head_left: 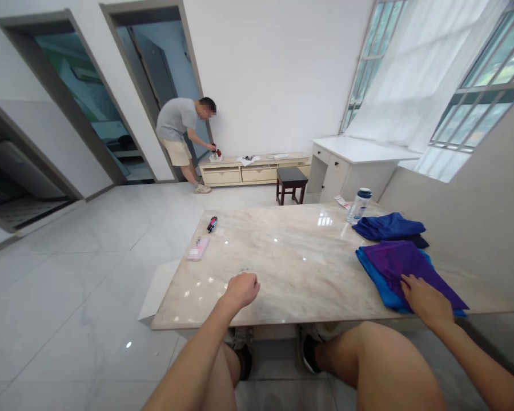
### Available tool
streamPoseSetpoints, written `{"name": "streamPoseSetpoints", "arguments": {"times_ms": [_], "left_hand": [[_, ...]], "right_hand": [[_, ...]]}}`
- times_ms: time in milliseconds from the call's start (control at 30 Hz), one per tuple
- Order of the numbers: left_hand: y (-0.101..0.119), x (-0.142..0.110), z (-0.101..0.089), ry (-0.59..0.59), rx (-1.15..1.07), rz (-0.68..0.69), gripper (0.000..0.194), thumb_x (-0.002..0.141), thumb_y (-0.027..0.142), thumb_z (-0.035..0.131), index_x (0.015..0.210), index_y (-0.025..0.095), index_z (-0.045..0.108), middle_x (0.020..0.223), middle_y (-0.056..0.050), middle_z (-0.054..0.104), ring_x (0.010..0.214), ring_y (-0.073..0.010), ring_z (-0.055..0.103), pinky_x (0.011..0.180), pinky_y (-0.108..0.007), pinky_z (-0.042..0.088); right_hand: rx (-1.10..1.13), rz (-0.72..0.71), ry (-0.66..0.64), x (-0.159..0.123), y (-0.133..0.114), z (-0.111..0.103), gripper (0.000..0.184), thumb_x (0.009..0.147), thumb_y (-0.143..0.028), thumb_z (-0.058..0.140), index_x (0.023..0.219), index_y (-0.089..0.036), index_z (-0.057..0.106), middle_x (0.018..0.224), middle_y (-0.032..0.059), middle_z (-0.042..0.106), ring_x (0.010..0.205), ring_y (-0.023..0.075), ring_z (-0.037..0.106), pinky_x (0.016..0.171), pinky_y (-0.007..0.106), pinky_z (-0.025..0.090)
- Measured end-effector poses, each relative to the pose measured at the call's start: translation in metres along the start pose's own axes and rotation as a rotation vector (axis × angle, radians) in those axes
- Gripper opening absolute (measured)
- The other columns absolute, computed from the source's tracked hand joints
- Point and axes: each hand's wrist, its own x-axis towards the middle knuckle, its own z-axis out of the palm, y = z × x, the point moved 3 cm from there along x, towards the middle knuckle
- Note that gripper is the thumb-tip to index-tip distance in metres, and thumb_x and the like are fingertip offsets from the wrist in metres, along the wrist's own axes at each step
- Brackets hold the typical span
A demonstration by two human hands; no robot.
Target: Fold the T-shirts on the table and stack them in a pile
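My left hand (243,287) is closed in a loose fist over the near part of the marble-look table (282,268), with nothing visible sticking out of it. At the right end of the table, my right hand (426,299) lies on a folded purple cloth (389,260), its fingers stretched out. Under the purple one is a bright blue cloth (374,282), its edges showing at the sides. Just behind them sits a folded dark blue cloth (389,226). What kind of fabric items these are, I cannot tell.
A clear bottle with a blue cap (360,205) stands behind the cloths. Pink paper slips (198,249) and a small bundle of pens or markers (212,224) lie at the left. Beyond are a dark stool (291,184), a white desk (360,151) and a person (180,123) bending over a low cabinet (223,174).
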Motion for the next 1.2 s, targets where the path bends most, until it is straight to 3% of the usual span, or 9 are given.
{"name": "streamPoseSetpoints", "arguments": {"times_ms": [133, 300, 433, 533, 700, 833, 1033, 1133, 1200], "left_hand": [[-0.004, 0.005, 0.001, -0.014, 0.016, 0.004, 0.040, 0.103, 0.030, 0.047, 0.117, 0.017, 0.083, 0.122, -0.020, 0.081, 0.118, -0.0361, 0.077, 0.098, -0.045, 0.058], [-0.001, 0.007, 0.003, -0.006, 0.020, 0.012, 0.041, 0.103, 0.031, 0.046, 0.118, 0.017, 0.082, 0.123, -0.021, 0.081, 0.118, -0.0364, 0.077, 0.097, -0.045, 0.058], [0.000, 0.005, 0.005, -0.008, 0.024, 0.016, 0.041, 0.103, 0.030, 0.046, 0.117, 0.018, 0.083, 0.122, -0.020, 0.081, 0.116, -0.0354, 0.077, 0.097, -0.044, 0.058], [-0.003, 0.002, 0.005, -0.007, 0.020, 0.004, 0.041, 0.103, 0.029, 0.046, 0.116, 0.019, 0.083, 0.121, -0.020, 0.081, 0.116, -0.0348, 0.078, 0.096, -0.043, 0.058], [-0.006, 0.002, 0.005, -0.002, 0.020, -0.007, 0.040, 0.104, 0.029, 0.047, 0.117, 0.017, 0.082, 0.123, -0.020, 0.081, 0.118, -0.0352, 0.077, 0.097, -0.043, 0.058], [-0.001, 0.004, 0.002, 0.046, -0.001, -0.037, 0.038, 0.103, 0.026, 0.047, 0.116, 0.018, 0.082, 0.123, -0.019, 0.081, 0.119, -0.0330, 0.076, 0.097, -0.041, 0.056], [0.008, 0.011, -0.009, 0.266, -0.205, -0.048, 0.031, 0.107, 0.030, 0.048, 0.108, 0.022, 0.077, 0.116, -0.012, 0.082, 0.112, -0.0265, 0.075, 0.093, -0.035, 0.054], [0.008, 0.021, -0.009, 0.424, -0.467, 0.024, 0.028, 0.108, 0.034, 0.049, 0.111, 0.021, 0.074, 0.116, -0.012, 0.078, 0.110, -0.0239, 0.073, 0.099, -0.035, 0.054], [0.004, 0.030, -0.007, 0.528, -0.674, 0.035, 0.030, 0.108, 0.039, 0.052, 0.124, 0.020, 0.068, 0.127, -0.013, 0.072, 0.112, -0.0230, 0.071, 0.100, -0.036, 0.056]], "right_hand": [[-0.031, 0.048, -0.118, -0.007, 0.000, -0.007, 0.037, 0.095, -0.047, 0.058, 0.109, -0.025, 0.083, 0.124, 0.0215, 0.080, 0.099, 0.0443, 0.079, 0.090, 0.060, 0.063], [-0.069, -0.107, -0.093, -0.008, -0.023, -0.020, 0.034, 0.092, -0.049, 0.059, 0.100, -0.023, 0.080, 0.114, 0.0194, 0.080, 0.111, 0.0443, 0.075, 0.087, 0.056, 0.062], [-0.045, -0.029, -0.135, -0.013, -0.029, -0.020, 0.037, 0.096, -0.039, 0.045, 0.088, -0.025, 0.078, 0.103, 0.0176, 0.080, 0.098, 0.0401, 0.078, 0.075, 0.051, 0.060], [0.015, 0.047, -0.133, -0.010, -0.029, -0.026, 0.038, 0.093, -0.044, 0.046, 0.086, -0.027, 0.079, 0.095, 0.0193, 0.080, 0.087, 0.0425, 0.077, 0.070, 0.054, 0.058], [0.089, 0.158, 0.020, 0.010, -0.048, -0.067, 0.044, 0.097, -0.053, 0.039, 0.100, -0.035, 0.079, 0.099, 0.0276, 0.078, 0.087, 0.0463, 0.076, 0.068, 0.058, 0.052], [0.185, 0.127, 0.183, 0.036, -0.107, -0.119, 0.047, 0.099, -0.051, 0.039, 0.108, -0.025, 0.077, 0.100, 0.0284, 0.078, 0.090, 0.0455, 0.076, 0.073, 0.056, 0.054], [0.808, -0.114, 0.355, 0.066, -0.249, -0.189, 0.042, 0.098, -0.062, 0.058, 0.101, -0.023, 0.071, 0.093, 0.0128, 0.079, 0.085, 0.0305, 0.075, 0.082, 0.045, 0.062], [1.292, -0.194, 0.298, 0.067, -0.308, -0.207, 0.045, 0.099, -0.069, 0.063, 0.103, -0.025, 0.069, 0.093, 0.0077, 0.078, 0.083, 0.0259, 0.074, 0.079, 0.043, 0.065], [1.499, -0.167, 0.235, 0.064, -0.331, -0.209, 0.045, 0.099, -0.070, 0.065, 0.104, -0.025, 0.067, 0.091, 0.0051, 0.077, 0.083, 0.0241, 0.074, 0.077, 0.041, 0.066]]}}
